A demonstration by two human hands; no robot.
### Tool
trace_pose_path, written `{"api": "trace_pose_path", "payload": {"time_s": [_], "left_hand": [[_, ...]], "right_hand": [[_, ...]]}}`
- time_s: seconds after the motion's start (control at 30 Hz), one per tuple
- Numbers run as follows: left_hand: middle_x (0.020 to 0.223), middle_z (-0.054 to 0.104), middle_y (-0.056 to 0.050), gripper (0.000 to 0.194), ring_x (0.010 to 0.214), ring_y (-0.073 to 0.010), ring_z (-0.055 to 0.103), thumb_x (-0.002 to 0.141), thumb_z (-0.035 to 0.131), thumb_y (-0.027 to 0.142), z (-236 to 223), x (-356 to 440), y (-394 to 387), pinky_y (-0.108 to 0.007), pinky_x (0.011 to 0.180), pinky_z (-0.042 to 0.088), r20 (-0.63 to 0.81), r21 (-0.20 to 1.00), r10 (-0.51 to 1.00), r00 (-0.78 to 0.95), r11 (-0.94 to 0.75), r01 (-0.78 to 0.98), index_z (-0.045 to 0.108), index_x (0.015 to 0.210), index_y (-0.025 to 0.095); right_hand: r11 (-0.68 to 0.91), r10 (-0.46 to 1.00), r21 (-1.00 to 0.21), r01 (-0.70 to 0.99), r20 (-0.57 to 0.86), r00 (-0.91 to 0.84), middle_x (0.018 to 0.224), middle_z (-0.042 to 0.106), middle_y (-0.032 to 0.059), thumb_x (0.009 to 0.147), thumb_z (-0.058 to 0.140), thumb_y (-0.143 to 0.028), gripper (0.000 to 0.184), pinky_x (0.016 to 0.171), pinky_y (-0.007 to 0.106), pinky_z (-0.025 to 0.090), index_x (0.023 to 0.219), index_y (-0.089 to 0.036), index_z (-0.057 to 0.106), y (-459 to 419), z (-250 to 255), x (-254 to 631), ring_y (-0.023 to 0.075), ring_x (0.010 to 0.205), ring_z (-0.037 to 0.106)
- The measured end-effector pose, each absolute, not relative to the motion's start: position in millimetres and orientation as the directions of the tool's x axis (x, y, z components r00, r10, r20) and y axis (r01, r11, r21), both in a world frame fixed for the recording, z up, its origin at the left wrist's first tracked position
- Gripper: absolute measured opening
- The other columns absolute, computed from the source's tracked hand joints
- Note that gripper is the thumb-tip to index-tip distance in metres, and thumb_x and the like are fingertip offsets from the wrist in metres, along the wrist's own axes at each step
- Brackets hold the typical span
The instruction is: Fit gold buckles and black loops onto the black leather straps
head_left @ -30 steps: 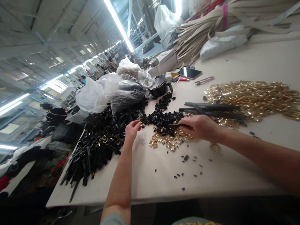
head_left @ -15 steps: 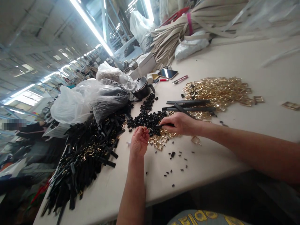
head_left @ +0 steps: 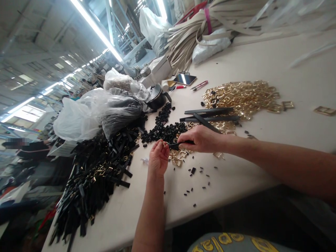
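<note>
My right hand (head_left: pixel 201 139) is closed around a black strap (head_left: pixel 173 145), whose end points left toward my other hand. My left hand (head_left: pixel 159 157) pinches a small gold buckle (head_left: pixel 165 144), mostly covered by the fingers. The strap's end meets the buckle; whether it passes through cannot be made out. Just beyond both hands lies a pile of small black loops (head_left: pixel 168 132). Loose gold buckles (head_left: pixel 177 161) lie under and beside the right hand. Several black straps (head_left: pixel 210 119) rest behind that hand.
A big heap of black straps with buckles (head_left: pixel 99 175) covers the table's left side. Behind it stand plastic bags (head_left: pixel 78 113) and a dark lidded pot (head_left: pixel 155 97). Gold buckles (head_left: pixel 241 98) are heaped at right. A phone (head_left: pixel 185 79) and pink thread snips (head_left: pixel 200 85) lie farther back.
The view has swung right. My left hand has moved toward the right one, a gold buckle showing in its fingers, and the strap's end has come up to that buckle.
</note>
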State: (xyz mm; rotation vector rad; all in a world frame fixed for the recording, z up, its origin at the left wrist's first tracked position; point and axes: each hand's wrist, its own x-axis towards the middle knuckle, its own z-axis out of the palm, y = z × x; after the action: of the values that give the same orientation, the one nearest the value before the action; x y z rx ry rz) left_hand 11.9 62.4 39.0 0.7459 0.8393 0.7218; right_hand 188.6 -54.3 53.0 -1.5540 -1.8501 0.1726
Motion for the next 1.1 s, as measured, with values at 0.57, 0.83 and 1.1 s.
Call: {"api": "trace_pose_path", "payload": {"time_s": [0.57, 0.83, 1.1], "left_hand": [[0.108, 0.070, -0.003, 0.023, 0.106, -0.0192, 0.063, 0.069, 0.075, 0.038, 39.4, 7.1, 54.2, -0.034, 0.093, 0.050, -0.018, 0.976, 0.799, 0.601, 0.144, -0.163, 0.060, 0.070, 0.021], [0.099, 0.066, -0.002, 0.027, 0.114, -0.0237, 0.059, 0.066, 0.079, 0.041, 45.9, 4.6, 41.9, -0.042, 0.102, 0.047, -0.007, 0.947, 0.624, 0.781, 0.255, -0.195, 0.059, 0.066, 0.023], [0.099, 0.063, -0.006, 0.037, 0.105, -0.0260, 0.060, 0.060, 0.080, 0.050, 43.9, 6.3, 36.0, -0.046, 0.096, 0.050, -0.036, 0.970, 0.600, 0.799, 0.213, -0.117, 0.057, 0.062, 0.022]], "right_hand": [[0.253, 0.944, -0.691, 0.678, 0.331, -0.015, 0.071, 0.068, 0.0024, 0.091, 0.051, -0.036, 0.028, 0.059, 0.023, 0.039, 0.089, -0.016, 0.071, -54.1, 60.4, 197.8, 0.0116, 0.061, 0.057], [0.080, 0.976, -0.946, 0.313, 0.010, -0.218, 0.053, 0.055, -0.0040, 0.091, 0.052, -0.038, 0.028, 0.044, 0.017, 0.036, 0.089, -0.014, 0.067, -62.2, 74.3, 194.7, 0.0063, 0.045, 0.048], [0.003, 0.948, -0.978, 0.211, -0.064, -0.310, 0.051, 0.053, -0.0047, 0.089, 0.055, -0.040, 0.029, 0.042, 0.017, 0.034, 0.080, -0.013, 0.064, -61.0, 74.6, 193.6, 0.0050, 0.042, 0.043]]}}
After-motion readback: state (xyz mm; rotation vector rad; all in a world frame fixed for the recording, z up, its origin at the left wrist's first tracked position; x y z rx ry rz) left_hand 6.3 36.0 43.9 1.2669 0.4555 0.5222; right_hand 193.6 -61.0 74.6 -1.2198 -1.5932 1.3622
